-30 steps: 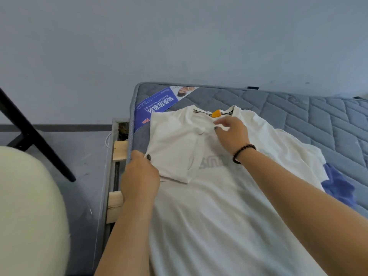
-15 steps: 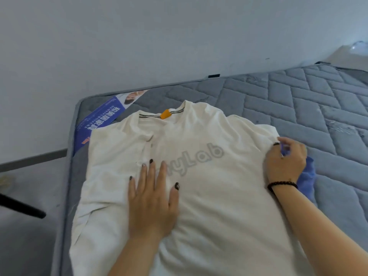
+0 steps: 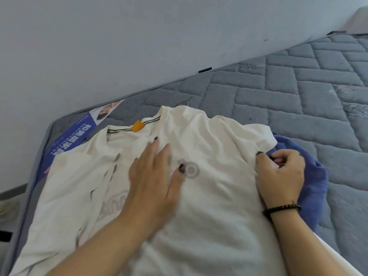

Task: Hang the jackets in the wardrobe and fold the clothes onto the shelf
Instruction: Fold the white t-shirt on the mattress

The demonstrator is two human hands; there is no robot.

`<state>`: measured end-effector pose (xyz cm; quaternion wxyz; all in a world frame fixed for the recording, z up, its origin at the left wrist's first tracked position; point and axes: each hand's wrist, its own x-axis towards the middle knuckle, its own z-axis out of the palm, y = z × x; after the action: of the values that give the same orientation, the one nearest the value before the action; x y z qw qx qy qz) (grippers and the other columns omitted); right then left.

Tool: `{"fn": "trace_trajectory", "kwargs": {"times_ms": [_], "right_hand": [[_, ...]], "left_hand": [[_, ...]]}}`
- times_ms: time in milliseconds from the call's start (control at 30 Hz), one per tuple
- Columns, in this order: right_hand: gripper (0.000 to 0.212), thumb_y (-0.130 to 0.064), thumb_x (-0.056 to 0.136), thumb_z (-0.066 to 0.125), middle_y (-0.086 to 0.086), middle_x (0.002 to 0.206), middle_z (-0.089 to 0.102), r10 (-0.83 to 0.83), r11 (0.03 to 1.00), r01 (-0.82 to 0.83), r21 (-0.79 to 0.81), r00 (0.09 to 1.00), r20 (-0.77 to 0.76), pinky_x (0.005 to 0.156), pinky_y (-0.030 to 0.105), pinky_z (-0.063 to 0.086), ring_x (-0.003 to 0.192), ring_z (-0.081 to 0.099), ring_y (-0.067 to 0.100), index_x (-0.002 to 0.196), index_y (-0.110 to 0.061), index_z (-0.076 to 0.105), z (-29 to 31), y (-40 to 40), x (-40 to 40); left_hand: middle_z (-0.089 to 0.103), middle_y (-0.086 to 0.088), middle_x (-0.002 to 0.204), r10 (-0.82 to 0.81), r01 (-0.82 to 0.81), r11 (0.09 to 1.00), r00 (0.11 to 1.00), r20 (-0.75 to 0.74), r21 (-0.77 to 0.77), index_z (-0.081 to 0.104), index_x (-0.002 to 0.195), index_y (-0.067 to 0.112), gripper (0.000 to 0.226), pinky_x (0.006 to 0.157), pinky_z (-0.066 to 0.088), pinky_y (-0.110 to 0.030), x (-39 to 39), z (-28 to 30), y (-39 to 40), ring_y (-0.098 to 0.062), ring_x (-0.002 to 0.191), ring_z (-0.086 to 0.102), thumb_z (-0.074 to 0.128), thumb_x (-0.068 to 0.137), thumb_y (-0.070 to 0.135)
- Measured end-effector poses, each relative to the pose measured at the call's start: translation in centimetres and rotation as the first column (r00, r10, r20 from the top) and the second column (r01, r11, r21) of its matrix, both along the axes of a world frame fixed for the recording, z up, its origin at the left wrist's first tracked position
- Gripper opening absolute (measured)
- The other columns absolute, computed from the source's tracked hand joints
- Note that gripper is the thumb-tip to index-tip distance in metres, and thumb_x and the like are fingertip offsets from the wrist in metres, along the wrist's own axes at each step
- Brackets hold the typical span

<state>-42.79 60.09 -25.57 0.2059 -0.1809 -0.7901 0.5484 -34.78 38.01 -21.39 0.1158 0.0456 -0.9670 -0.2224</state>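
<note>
My left hand (image 3: 151, 182) pressed flat, fingers spread, on the white shirt (image 3: 209, 206); my right hand (image 3: 280, 174) pinched its sleeve edge on the mattress (image 3: 298, 100).

Chinese characters "和美居家" on the blue mattress label (image 3: 68, 139); shirt (image 3: 209, 206) print unreadable.

Hidden, cut-off and blurred areas

My left hand (image 3: 151, 180) is motion-blurred and covers the middle of the grey print on the white shirt (image 3: 215, 196), so the lettering cannot be read; the shirt's hem runs off the bottom edge. My right hand (image 3: 280, 174) hides the shirt's side edge it pinches, and the blue garment (image 3: 314, 186) lies mostly under the shirt and that hand. The shirt overlaps the blue label (image 3: 69, 140) on the mattress (image 3: 298, 100); its small print is illegible.
</note>
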Motion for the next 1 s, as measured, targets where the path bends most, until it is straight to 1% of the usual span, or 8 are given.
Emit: {"fn": "trace_trajectory", "kwargs": {"times_ms": [200,300,433,567,667,800,900,1000], "right_hand": [[0.022,-0.043,0.077,0.054,-0.005,0.086,0.053,0.107,0.965,-0.132,0.225,0.987,0.119,0.077,0.034,0.039,0.08,0.051,0.018,0.07,-0.025,0.063,0.0,-0.1,-0.5],[0.022,-0.026,0.082,0.062,-0.007,0.078,0.059,0.143,0.966,-0.139,0.218,0.99,-0.003,0.072,0.035,0.043,0.073,0.052,0.01,0.061,-0.031,0.057,-0.3,0.3,-1.0],[0.024,-0.008,0.083,0.07,-0.004,0.074,0.059,0.071,0.99,-0.033,0.135,0.956,-0.286,0.063,0.009,0.039,0.068,0.053,0.007,0.069,-0.025,0.06,0.2,1.2,-1.6],[0.012,-0.011,0.087,0.066,-0.006,0.081,0.061,0.046,0.999,-0.038,0.027,0.867,-0.497,0.07,0.007,0.039,0.076,0.053,-0.001,0.078,-0.018,0.063,1.5,2.0,-1.6],[0.009,-0.022,0.086,0.066,-0.007,0.069,0.064,0.131,0.946,-0.234,-0.226,0.909,-0.397,0.057,0.009,0.04,0.057,0.049,0.001,0.079,-0.018,0.067,2.6,2.0,-1.3],[0.055,-0.054,0.079,0.06,0.008,0.071,0.053,0.264,0.747,-0.321,-0.583,0.947,-0.183,0.061,0.021,0.04,0.067,0.044,0.015,0.076,0.001,0.059,2.2,2.4,-1.6],[0.05,-0.053,0.079,0.06,0.004,0.076,0.058,0.398,0.722,-0.36,-0.591,0.915,-0.071,0.069,0.03,0.041,0.072,0.048,0.014,0.084,-0.004,0.06,1.9,2.4,-1.8],[0.043,-0.048,0.074,0.062,-0.001,0.092,0.07,0.501,0.706,-0.411,-0.577,0.866,-0.005,0.07,0.023,0.048,0.077,0.06,0.007,0.105,-0.018,0.062,2.0,2.2,-1.6]], "left_hand": [[0.051,0.002,0.131,-0.356,0.344,0.933,0.926,0.124,0.107,0.052,0.125,0.018,0.042,0.104,0.035,-0.038,-12.7,1.7,6.8,-0.018,0.123,0.044,0.033,0.093,0.037],[0.057,0.001,0.125,-0.387,0.357,0.921,0.885,0.258,0.156,0.055,0.123,0.02,0.03,0.1,0.041,-0.036,-16.9,1.5,8.7,-0.019,0.114,0.053,0.048,0.095,0.031],[0.058,0.01,0.117,-0.475,0.445,0.876,0.735,0.483,0.185,0.05,0.131,0.028,0.051,0.086,0.046,-0.024,-20.1,2.6,10.2,-0.011,0.103,0.057,0.068,0.084,0.026],[0.063,0.012,0.089,-0.491,0.577,0.816,0.662,0.566,0.034,0.065,0.104,0.027,0.024,0.066,0.049,-0.021,-22.1,3.9,10.7,-0.006,0.076,0.059,0.072,0.081,0.03],[0.063,0.014,0.071,-0.518,0.593,0.805,0.716,0.468,-0.016,0.067,0.082,0.025,0.007,0.059,0.048,-0.022,-23.4,5.2,10.9,-0.004,0.061,0.056,0.072,0.082,0.03],[0.07,0.007,0.081,-0.523,0.528,0.847,0.813,0.256,0.054,0.069,0.08,0.023,0.007,0.069,0.05,-0.019,-24.6,7.5,10.7,-0.011,0.078,0.065,0.069,0.086,0.028],[0.071,-0.003,0.093,-0.539,0.491,0.836,0.82,0.194,0.246,0.065,0.078,0.023,0.009,0.083,0.052,-0.03,-25.1,8.3,10.5,-0.018,0.088,0.066,0.069,0.085,0.025],[0.061,-0.001,0.077,-0.543,0.441,0.819,0.803,0.246,0.366,0.061,0.071,0.022,0.009,0.071,0.046,-0.033,-24.9,8.5,10.9,-0.014,0.072,0.054,0.065,0.067,0.028]]}}
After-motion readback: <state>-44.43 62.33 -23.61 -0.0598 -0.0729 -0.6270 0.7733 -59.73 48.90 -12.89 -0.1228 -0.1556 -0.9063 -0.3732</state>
